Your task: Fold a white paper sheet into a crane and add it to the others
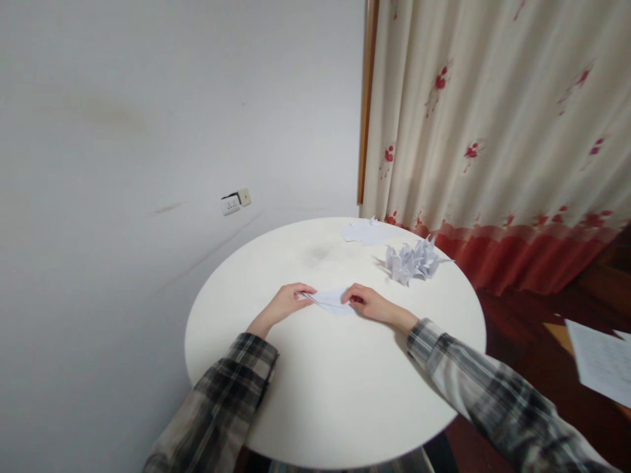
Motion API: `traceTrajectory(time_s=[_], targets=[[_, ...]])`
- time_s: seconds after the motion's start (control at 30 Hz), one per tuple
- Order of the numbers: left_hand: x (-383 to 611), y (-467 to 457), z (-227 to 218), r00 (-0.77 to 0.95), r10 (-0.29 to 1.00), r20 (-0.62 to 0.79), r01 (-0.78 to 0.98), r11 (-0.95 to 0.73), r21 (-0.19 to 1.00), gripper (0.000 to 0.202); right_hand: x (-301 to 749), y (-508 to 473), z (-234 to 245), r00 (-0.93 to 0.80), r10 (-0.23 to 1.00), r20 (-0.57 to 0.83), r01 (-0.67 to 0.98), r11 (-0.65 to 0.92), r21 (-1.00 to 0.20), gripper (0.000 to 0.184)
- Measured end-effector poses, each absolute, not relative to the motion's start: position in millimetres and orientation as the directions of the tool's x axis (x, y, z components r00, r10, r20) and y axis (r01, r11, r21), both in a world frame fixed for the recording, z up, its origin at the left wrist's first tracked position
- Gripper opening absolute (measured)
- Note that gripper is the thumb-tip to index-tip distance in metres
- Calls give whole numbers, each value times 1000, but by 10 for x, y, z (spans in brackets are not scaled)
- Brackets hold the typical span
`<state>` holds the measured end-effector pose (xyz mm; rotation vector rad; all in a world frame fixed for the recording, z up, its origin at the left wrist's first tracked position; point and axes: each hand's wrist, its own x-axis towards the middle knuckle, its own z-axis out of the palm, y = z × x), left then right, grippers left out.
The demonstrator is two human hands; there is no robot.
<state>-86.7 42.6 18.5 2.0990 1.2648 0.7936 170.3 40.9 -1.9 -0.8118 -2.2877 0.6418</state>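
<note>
A folded piece of white paper [329,299] lies low over the middle of the round table, stretched between my two hands. My left hand [290,299] pinches its left end between thumb and fingers. At the right end, my right hand [365,301] has its fingers curled and closed on the paper's edge. Crease lines run along the paper's length. To the right and farther back sits a cluster of white folded-paper pieces [413,261] with pointed tips, several of them crowded together.
The round white table [315,394] stands against a wall with a power socket [231,205]. Flat white paper sheets [363,232] lie at its far edge, with a small folded piece [373,221] on them. A floral curtain [493,131] hangs behind. Printed paper [601,361] lies at right.
</note>
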Motion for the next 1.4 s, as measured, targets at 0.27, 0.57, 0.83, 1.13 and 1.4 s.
traceTrajectory(time_s=[0.27, 0.57, 0.83, 1.13, 1.4], targets=[[-893, 469, 118, 347, 893, 286, 630, -448, 634, 22, 1697, 412, -15, -614, 682, 398, 367, 693, -621, 27], [-881, 416, 182, 446, 828, 341, 839, -519, 163, 21, 1684, 393, 9, -606, 685, 404, 376, 695, -613, 27], [-692, 324, 247, 397, 900, 179, 916, -377, -138, 25, 1666, 378, 34, -596, 687, 417, 388, 700, -599, 26], [-589, 225, 183, 348, 914, 208, 934, -319, -164, 29, 1624, 404, 22, -573, 705, 419, 422, 691, -587, 26], [-527, 217, 192, 268, 908, 322, 963, -254, -86, 39, 1582, 334, 72, -608, 672, 422, 377, 712, -592, 21]])
